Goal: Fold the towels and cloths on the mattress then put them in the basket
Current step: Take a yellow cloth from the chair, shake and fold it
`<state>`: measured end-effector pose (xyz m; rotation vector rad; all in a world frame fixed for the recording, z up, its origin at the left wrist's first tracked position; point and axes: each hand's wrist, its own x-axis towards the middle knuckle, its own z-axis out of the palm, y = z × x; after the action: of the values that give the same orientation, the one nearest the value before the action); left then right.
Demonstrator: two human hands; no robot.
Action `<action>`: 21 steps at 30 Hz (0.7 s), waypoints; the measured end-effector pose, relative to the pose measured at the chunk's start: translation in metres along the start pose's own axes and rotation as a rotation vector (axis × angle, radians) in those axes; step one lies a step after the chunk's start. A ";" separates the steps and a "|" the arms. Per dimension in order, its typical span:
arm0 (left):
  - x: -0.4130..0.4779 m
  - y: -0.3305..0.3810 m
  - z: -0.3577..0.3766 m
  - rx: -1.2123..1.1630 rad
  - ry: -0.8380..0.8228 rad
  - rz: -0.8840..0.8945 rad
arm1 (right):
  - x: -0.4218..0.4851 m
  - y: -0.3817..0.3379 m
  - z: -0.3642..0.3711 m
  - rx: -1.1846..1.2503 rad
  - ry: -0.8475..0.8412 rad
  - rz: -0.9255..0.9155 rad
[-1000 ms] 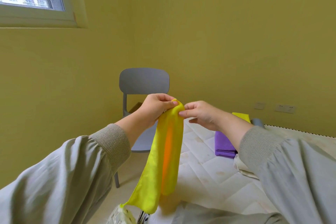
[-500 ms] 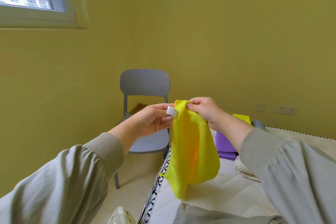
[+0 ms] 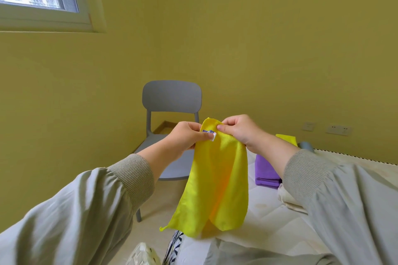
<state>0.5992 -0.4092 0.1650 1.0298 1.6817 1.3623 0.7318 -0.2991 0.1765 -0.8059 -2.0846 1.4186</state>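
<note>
We hold the yellow cloth (image 3: 217,178) in the air, over the near corner of the mattress (image 3: 269,211). The left hand (image 3: 187,137) pinches the top hem at the sewn label (image 3: 210,133), thumb against forefinger. The right hand (image 3: 239,131) pinches the same hem just beside it, at 2 o'clock from the left hand. Both hands are closed on fabric; neither is free.

The cloth hangs toward 6 o'clock, doubled along its length, with loose lower corners. We judge it light, soft and fully limp: it holds no shape unsupported. The napped surface looks grippy, not slippery, and it is not fragile.

Take hold at the hem and corners only; a mid-panel grip lets the edges droop. The label serves as an edge reference.

A folded purple cloth (image 3: 266,172) lies on the mattress at 3 o'clock from the hanging cloth. A white patterned object (image 3: 142,254) at 7 o'clock may be the basket; we cannot tell.
</note>
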 end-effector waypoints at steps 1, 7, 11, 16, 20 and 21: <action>0.000 0.000 -0.001 0.011 0.003 0.004 | 0.000 0.000 -0.001 -0.010 0.002 -0.001; -0.002 -0.001 -0.008 -0.041 -0.076 0.006 | 0.000 0.000 -0.005 -0.018 0.013 -0.017; 0.000 0.001 -0.013 0.165 0.018 0.052 | -0.006 -0.003 -0.009 -0.114 -0.148 0.020; 0.012 0.005 -0.030 0.001 0.239 0.039 | -0.006 0.003 -0.017 -0.762 -0.227 0.220; 0.020 -0.004 -0.042 -0.004 0.367 -0.023 | 0.006 0.019 -0.024 -0.731 0.065 0.209; 0.021 -0.007 -0.044 0.008 0.374 -0.018 | 0.007 0.019 -0.028 -0.730 0.078 0.208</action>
<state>0.5500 -0.4089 0.1650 0.7947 1.9596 1.6117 0.7493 -0.2710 0.1687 -1.3562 -2.5279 0.6624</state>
